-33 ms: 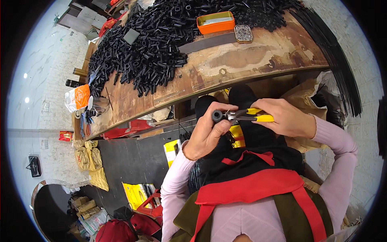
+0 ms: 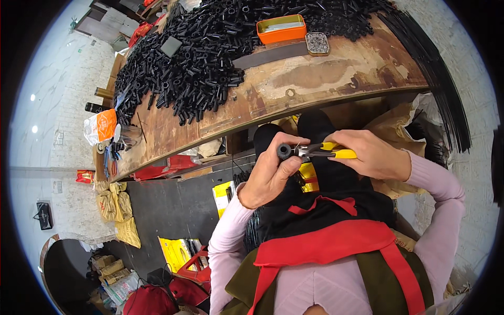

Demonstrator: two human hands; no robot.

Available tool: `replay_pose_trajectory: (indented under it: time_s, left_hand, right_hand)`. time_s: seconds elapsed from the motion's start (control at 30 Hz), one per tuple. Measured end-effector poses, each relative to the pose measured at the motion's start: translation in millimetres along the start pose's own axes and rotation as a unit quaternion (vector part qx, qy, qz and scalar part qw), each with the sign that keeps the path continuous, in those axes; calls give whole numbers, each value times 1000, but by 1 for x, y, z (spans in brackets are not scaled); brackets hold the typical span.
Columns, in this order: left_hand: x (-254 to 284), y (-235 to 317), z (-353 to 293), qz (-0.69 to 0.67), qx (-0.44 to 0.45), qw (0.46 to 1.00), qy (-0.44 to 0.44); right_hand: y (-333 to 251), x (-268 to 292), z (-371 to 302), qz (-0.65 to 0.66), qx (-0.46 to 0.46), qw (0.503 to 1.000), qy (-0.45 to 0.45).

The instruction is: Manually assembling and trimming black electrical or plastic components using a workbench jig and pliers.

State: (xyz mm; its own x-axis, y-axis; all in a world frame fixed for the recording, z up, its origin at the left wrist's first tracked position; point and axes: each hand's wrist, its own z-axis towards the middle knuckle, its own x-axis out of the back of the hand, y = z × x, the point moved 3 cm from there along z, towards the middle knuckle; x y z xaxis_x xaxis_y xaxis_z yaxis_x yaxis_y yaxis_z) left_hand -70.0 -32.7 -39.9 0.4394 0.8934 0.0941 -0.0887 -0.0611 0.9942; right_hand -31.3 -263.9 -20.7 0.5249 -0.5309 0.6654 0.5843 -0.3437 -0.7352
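Note:
Over my lap, my left hand (image 2: 269, 173) is closed round a black tubular piece (image 2: 284, 151), its round hollow end facing up between thumb and fingers. My right hand (image 2: 370, 152) grips pliers (image 2: 342, 154) by their yellow and black handles. The metal jaws of the pliers meet the side of the black piece, close to my left thumb. A thin pin-like bit shows by the left fingertips, too small to make out. Beyond my hands, a big heap of similar black tubular pieces (image 2: 194, 68) covers the far left of the wooden table (image 2: 315, 79).
On the table stand an orange box (image 2: 282, 34) with thin light rods and a small clear tray (image 2: 317, 44) of tiny metal bits. Long black rods (image 2: 428, 68) overhang its right end. The table's near edge lies just beyond my hands. Yellow sacks (image 2: 126, 226) lie at left.
The pliers' handles look slightly closer together, and the black piece has shifted a touch to the right. My hands otherwise stay in place.

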Motion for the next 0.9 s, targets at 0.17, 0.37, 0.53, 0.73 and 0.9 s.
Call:
replay_pose_trajectory:
  time_s: [0.17, 0.37, 0.53, 0.73, 0.9]
  left_hand:
    - [0, 8, 2, 43, -4, 999, 28]
    - [2, 5, 0, 17, -11, 998, 51]
    - [0, 2, -1, -33, 10, 995, -94]
    - [7, -10, 7, -88, -5, 989, -120]
    - [13, -25, 18, -136, -33, 989, -48]
  right_hand:
    - [-16, 12, 6, 21, -29, 999, -40]
    - [-32, 17, 8, 47, -114, 988, -92]
    - [-32, 14, 7, 250, -272, 889, -270]
    - [-23, 4, 5, 322, -371, 806, -330]
    - [13, 10, 23, 9, -47, 999, -19]
